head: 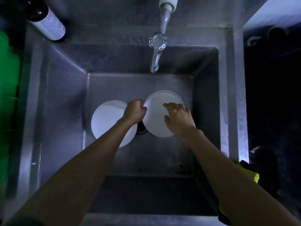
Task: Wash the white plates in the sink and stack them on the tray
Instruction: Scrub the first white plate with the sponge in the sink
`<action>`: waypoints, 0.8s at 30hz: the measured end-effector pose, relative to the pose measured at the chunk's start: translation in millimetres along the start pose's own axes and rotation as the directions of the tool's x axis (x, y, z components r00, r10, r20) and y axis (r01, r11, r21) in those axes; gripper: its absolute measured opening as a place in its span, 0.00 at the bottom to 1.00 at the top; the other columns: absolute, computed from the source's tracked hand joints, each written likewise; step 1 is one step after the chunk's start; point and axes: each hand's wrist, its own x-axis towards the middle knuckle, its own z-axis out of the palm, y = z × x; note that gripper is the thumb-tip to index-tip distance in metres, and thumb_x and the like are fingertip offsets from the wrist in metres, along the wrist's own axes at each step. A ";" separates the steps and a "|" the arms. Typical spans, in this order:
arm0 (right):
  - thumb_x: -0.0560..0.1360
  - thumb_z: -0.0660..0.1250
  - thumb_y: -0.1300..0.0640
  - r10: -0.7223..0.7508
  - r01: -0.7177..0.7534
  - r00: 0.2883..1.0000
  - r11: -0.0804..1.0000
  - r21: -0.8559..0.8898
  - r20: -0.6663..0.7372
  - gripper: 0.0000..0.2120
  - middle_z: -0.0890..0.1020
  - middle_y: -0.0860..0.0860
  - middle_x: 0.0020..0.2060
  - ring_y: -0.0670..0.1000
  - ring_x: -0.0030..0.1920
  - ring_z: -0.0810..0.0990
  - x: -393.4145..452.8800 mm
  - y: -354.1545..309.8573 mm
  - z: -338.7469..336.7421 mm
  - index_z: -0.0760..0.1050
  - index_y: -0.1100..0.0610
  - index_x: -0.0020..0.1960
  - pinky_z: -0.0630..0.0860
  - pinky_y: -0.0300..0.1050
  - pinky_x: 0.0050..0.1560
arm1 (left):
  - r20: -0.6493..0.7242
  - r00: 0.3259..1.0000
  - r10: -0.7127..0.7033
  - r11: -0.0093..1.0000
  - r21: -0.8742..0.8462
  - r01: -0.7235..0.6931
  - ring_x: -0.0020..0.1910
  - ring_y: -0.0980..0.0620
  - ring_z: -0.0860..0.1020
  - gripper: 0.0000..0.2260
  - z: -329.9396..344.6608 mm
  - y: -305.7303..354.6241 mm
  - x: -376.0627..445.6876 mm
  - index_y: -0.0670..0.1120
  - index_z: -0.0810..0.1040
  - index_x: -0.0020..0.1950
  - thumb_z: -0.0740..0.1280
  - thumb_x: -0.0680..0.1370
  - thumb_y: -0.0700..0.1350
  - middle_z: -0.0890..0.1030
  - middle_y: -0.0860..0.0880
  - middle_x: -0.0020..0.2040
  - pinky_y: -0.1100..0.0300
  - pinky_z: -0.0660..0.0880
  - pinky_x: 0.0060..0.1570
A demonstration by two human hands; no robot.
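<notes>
Dim, bluish light is falling over a deep steel sink (65, 95) seen from straight above, with a metal tap (157, 53) reaching out from the back wall over the basin. Two white plates are lying on the sink floor. The left plate (105, 118) is sitting flat, partly hidden under the left forearm. The right plate (156, 115) is lying just beside it, near the dark drain (141, 128) that is showing between the two. The left hand (134, 110) is gripping the right plate at its left rim, fingers curled round the edge in a clenched grip. The right hand (177, 115) is resting on top of the same plate, fingers spread and fairly straight, its grip released and pressing down on the face. A dark bottle with a pale label (47, 22) is lying on the worktop at the back left corner. Something green (8, 79) is filling the left edge, and a yellow cloth (252, 175) is showing at the right.
</notes>
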 end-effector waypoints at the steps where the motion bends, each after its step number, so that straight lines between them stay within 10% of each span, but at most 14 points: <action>1: 0.80 0.61 0.53 0.001 -0.001 1.000 1.000 0.007 0.006 0.24 0.72 0.52 0.71 0.58 0.69 0.69 1.4 0.3 0.2 0.63 0.51 0.76 0.67 0.61 0.69 | 0.000 1.000 0.010 1.000 -0.012 -0.010 0.36 0.47 0.67 0.14 2.8 -1.6 1.4 0.44 0.62 0.34 0.64 0.77 0.39 0.66 0.47 0.33 0.56 0.62 0.37; 11: 0.80 0.60 0.53 0.027 -0.028 0.999 0.999 0.025 0.036 0.24 0.72 0.51 0.71 0.57 0.69 0.70 9.4 6.9 8.2 0.63 0.51 0.76 0.68 0.60 0.68 | -0.025 0.992 -0.127 0.988 -0.093 0.124 0.35 0.46 0.71 0.12 20.3 -11.7 11.8 0.41 0.69 0.33 0.64 0.76 0.38 0.72 0.46 0.31 0.57 0.64 0.38; 19: 0.80 0.61 0.54 0.050 -0.054 0.997 0.995 0.084 0.052 0.24 0.72 0.52 0.71 0.58 0.69 0.69 4.7 13.8 15.0 0.64 0.52 0.76 0.69 0.61 0.68 | -0.046 0.955 -0.292 0.920 -0.287 0.267 0.63 0.45 0.77 0.18 26.9 -11.0 15.2 0.44 0.79 0.67 0.66 0.77 0.40 0.81 0.46 0.64 0.59 0.72 0.60; 24: 0.80 0.62 0.53 0.059 -0.063 0.997 0.993 0.095 0.040 0.24 0.72 0.51 0.71 0.57 0.69 0.70 -1.2 16.5 15.3 0.65 0.52 0.75 0.67 0.61 0.69 | -0.033 0.943 -0.331 0.894 -0.330 0.303 0.54 0.46 0.81 0.14 30.4 -6.4 14.1 0.48 0.84 0.57 0.69 0.73 0.39 0.83 0.52 0.49 0.56 0.77 0.54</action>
